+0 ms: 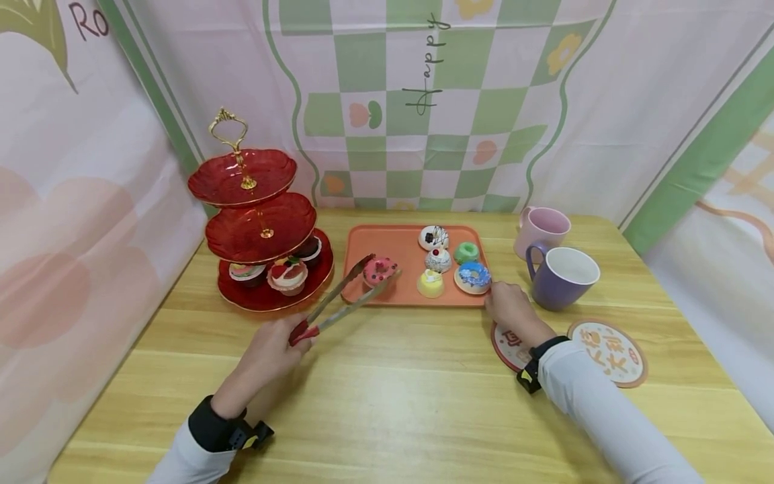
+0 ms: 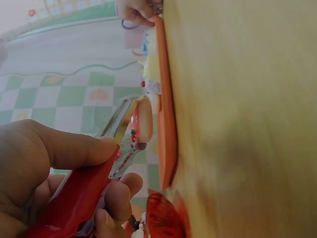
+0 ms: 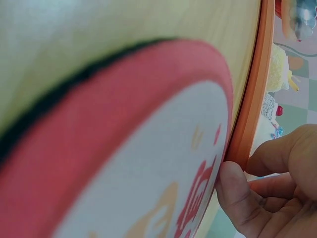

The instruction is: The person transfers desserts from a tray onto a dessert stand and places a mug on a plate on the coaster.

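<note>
My left hand [image 1: 275, 346] grips the red handles of metal tongs [image 1: 340, 302], thumb on one handle and fingers curled round the other. Between the tong tips is a pink doughnut [image 1: 379, 270] with dark dots, over the left part of the orange tray [image 1: 393, 232]; whether it touches the tray I cannot tell. At the tray's front right corner, my right hand [image 1: 512, 310] pinches the rim, as the right wrist view shows. On the tray are a blue doughnut [image 1: 473, 277], a green doughnut [image 1: 466, 253], a yellow cake [image 1: 431, 284], and white pastries [image 1: 438, 260].
Left of the tray stands a red three-tier stand [image 1: 260, 228], with several cupcakes [image 1: 287, 275] on its bottom plate. A purple mug [image 1: 559, 282] and a pink mug [image 1: 544, 228] stand at right. Two round coasters, a red-rimmed one [image 1: 508, 346] and a brown-rimmed one [image 1: 609, 353], lie nearer.
</note>
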Tool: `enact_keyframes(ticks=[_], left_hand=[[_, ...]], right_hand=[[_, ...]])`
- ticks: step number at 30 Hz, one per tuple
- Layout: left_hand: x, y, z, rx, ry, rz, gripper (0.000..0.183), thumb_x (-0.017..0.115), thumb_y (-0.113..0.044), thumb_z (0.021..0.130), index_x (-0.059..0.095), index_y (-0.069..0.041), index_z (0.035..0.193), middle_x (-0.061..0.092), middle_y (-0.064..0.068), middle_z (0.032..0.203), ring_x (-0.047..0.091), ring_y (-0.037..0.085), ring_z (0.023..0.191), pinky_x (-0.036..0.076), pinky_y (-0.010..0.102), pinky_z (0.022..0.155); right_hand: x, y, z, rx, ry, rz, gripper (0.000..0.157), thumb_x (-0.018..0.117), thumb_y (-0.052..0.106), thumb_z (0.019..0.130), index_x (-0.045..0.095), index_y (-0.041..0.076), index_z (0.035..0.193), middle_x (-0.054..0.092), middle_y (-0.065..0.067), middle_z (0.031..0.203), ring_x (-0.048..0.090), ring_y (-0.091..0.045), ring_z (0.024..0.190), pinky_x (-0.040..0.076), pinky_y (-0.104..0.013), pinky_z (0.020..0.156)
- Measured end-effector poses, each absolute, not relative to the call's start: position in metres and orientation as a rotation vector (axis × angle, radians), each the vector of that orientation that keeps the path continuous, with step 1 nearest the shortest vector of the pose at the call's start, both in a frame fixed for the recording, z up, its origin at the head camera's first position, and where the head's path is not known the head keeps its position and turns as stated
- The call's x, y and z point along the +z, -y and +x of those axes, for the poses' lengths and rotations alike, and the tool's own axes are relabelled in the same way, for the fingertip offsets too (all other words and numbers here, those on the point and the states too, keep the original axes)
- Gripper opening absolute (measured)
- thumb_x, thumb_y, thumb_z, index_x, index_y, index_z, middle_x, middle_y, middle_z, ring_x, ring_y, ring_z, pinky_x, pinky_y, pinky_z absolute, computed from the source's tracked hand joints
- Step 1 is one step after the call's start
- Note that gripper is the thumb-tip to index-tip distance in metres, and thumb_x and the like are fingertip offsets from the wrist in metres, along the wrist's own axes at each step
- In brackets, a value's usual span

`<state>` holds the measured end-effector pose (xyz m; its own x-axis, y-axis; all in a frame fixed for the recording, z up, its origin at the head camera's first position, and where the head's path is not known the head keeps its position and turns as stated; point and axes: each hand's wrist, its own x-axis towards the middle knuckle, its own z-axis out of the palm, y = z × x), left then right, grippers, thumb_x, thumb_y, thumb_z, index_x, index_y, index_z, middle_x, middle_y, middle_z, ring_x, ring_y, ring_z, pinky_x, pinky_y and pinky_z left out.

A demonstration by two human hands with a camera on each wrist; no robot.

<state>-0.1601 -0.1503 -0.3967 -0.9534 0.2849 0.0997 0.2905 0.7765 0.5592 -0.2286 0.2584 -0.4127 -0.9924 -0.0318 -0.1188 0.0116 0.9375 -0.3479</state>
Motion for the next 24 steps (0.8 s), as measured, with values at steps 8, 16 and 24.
enact_keyframes(ticks=[8,16,24], left_hand=[[-0.386,0.159,-0.156,-0.901,2.909,-0.460,0.038,0.073,-0.007,0.078,0.061,0.003,0.113,0.060,0.006,0.080,0.048,0.018,0.065,0.042,0.031,0.057],[-0.378,0.163,-0.152,-0.868,2.881,-0.429,0.039,0.073,-0.009,0.079,0.061,0.004,0.113,0.059,0.007,0.079,0.047,0.019,0.063,0.040,0.031,0.055],[-0.371,0.166,-0.150,-0.850,2.844,-0.381,0.037,0.073,-0.009,0.078,0.061,0.005,0.110,0.061,0.010,0.081,0.049,0.020,0.063,0.042,0.032,0.055]], right_hand=[[-0.414,-0.259,-0.229,-0.545,-2.974,-0.019,0.018,0.048,0.003,0.090,0.059,-0.010,0.088,0.045,-0.009,0.062,0.050,-0.021,0.053,0.037,-0.028,0.046],[-0.413,-0.259,-0.228,-0.534,-2.968,-0.014,0.018,0.048,0.003,0.089,0.059,-0.011,0.088,0.045,-0.009,0.062,0.050,-0.021,0.053,0.037,-0.028,0.046],[-0.412,-0.258,-0.228,-0.553,-2.948,0.004,0.020,0.048,0.003,0.090,0.059,-0.012,0.092,0.045,-0.009,0.062,0.049,-0.020,0.053,0.037,-0.028,0.046]])
